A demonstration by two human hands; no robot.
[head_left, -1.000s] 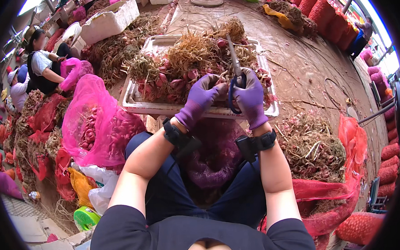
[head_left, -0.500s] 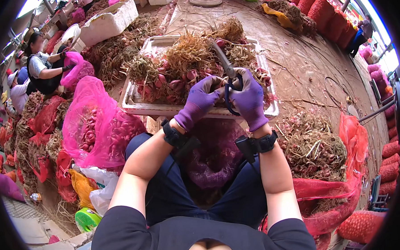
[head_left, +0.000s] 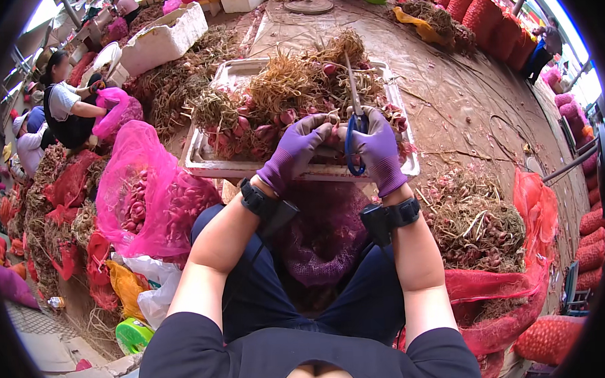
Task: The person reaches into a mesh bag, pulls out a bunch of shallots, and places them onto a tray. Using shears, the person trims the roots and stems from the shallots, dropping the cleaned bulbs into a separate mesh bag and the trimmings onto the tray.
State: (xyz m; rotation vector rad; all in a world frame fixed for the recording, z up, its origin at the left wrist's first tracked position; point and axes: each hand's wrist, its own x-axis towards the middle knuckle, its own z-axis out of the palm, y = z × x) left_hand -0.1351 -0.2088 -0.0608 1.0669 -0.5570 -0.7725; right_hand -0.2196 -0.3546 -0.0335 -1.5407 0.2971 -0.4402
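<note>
Sitting between the knees, a purple mesh bag (head_left: 325, 242) gapes under the tray's (head_left: 210, 167) near edge, seemingly for catching trimmings. Above it, the left hand (head_left: 297, 149) pinches a shallot (head_left: 332, 138) steady while the right hand (head_left: 376, 150) grips blue-handled scissors (head_left: 354, 129), blades pointing away over the rooty pile (head_left: 291, 88).

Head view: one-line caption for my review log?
Purple-gloved right hand holds blue-handled scissors over a tray of rooted shallots; left hand grips one.
</note>
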